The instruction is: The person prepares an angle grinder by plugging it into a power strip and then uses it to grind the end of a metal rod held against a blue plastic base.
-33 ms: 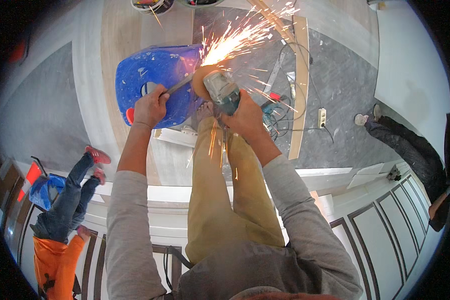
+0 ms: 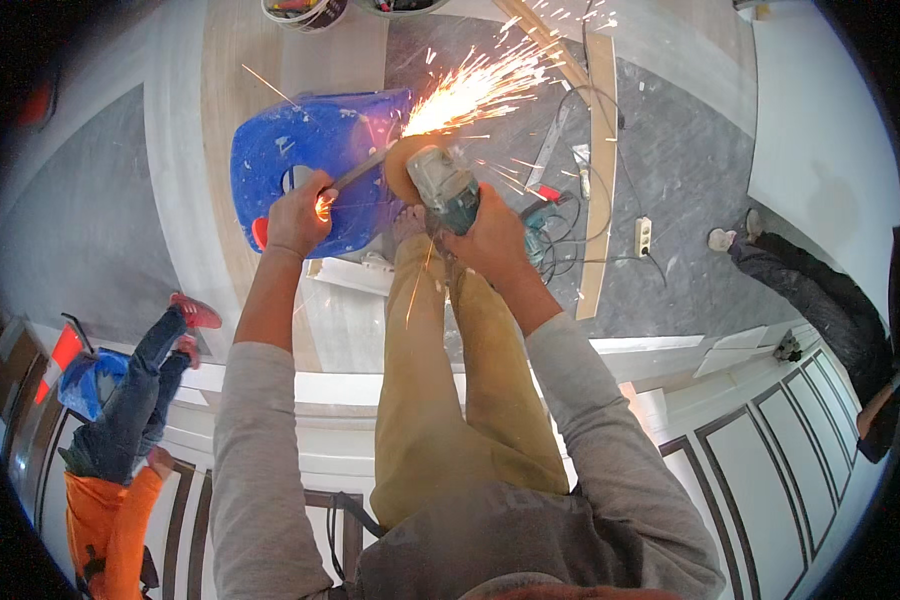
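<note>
My right hand [image 2: 488,232] is wrapped round the body of an angle grinder [image 2: 448,192]. Its brownish disc [image 2: 403,168] meets the far end of a narrow grey metal bar [image 2: 360,170], and bright sparks [image 2: 480,90] spray away to the far right. The bar's near end is gripped in my left hand [image 2: 300,215], closed over a blue plastic container [image 2: 315,135] that lies on the floor. A red part [image 2: 260,232] shows beside that hand. My bare foot [image 2: 408,222] is right by the disc, partly hidden.
Right of the grinder lie looped cables [image 2: 570,235], another teal power tool [image 2: 536,235], a wooden board [image 2: 600,180] and a socket strip [image 2: 644,235]. Buckets [image 2: 310,12] stand at the far edge. A person in orange [image 2: 115,520] is at left, another in dark trousers [image 2: 810,280] at right.
The spark pattern has shifted, with a glowing spot now at my left hand. The orange-clad person's arm and body have moved slightly. My hands hold nearly the same place.
</note>
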Tool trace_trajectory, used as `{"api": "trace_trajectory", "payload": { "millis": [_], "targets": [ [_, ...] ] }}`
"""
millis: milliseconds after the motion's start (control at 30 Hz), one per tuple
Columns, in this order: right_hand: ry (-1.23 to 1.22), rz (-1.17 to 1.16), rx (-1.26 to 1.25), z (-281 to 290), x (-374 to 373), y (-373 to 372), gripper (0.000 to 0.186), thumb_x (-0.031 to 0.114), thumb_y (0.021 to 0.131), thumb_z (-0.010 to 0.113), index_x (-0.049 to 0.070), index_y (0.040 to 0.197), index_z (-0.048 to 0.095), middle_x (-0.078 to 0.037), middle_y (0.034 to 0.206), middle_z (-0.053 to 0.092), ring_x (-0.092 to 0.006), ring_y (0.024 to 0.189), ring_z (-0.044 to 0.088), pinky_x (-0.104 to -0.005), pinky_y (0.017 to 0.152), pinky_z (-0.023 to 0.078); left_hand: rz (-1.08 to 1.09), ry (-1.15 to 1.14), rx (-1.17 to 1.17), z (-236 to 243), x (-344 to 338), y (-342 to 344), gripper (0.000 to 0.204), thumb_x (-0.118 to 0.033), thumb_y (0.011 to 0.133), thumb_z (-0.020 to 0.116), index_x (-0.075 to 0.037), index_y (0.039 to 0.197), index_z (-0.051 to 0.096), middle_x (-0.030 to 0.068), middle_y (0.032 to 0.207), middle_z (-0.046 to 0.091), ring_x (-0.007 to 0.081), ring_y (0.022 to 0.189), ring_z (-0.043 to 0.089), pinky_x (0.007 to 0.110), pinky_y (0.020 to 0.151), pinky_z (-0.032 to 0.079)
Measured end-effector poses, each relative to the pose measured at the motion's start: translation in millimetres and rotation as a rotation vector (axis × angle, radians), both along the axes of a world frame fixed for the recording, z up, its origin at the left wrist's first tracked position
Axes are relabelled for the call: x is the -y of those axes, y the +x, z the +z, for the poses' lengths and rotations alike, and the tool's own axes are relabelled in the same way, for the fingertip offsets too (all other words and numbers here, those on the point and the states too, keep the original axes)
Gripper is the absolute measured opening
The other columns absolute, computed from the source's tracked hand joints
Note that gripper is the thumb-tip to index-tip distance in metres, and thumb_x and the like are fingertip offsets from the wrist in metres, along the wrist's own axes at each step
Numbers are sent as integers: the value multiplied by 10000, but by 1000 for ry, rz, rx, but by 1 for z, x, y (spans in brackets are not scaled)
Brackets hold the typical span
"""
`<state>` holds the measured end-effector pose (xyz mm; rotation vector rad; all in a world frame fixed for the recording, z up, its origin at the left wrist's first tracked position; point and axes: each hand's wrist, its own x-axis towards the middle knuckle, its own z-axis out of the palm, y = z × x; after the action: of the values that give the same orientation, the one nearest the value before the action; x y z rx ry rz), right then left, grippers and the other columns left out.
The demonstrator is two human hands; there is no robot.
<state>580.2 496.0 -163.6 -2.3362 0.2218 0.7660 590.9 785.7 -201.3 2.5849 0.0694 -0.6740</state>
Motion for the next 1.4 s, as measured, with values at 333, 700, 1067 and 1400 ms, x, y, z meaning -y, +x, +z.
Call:
{"api": "trace_trajectory", "payload": {
  "millis": [333, 700, 1067, 1400],
  "targets": [
    [61, -55, 25, -4, -2, -1, 591, 321, 694, 811, 67, 1152, 536, -204, 1046, 646, -416, 977, 637, -484, 819, 512, -17, -5, 6, 0, 0, 1, 141, -258, 932, 583, -148, 1021, 582, 165, 856, 681, 414, 814, 657, 501, 685, 511],
    [57, -16, 46, -11, 3, -8, 708, 280, 658, 822, -8, 1218, 499, -228, 1060, 638, -407, 993, 635, -447, 840, 515, -13, 61, -17, 0, 3, 3, 123, -258, 931, 568, -156, 999, 583, 162, 861, 691, 393, 806, 664, 495, 697, 516],
    [100, -210, -41, -7, 28, -39, 729, 311, 631, 830, -11, 1197, 503, -237, 1075, 642, -413, 1017, 630, -453, 867, 502, 39, -29, 78, 6, 2, -3, 163, -231, 928, 573, -131, 1046, 623, 165, 846, 686, 397, 801, 662, 477, 697, 516],
    [2, -272, 18, 3, 57, -36, 732, 233, 627, 833, -65, 1209, 503, -248, 1027, 666, -388, 982, 663, -420, 838, 521, 299, -623, 238, 23, 21, -64, 196, -122, 980, 537, -26, 1149, 562, 75, 968, 609, 156, 883, 570, 287, 786, 458]
  ]
}}
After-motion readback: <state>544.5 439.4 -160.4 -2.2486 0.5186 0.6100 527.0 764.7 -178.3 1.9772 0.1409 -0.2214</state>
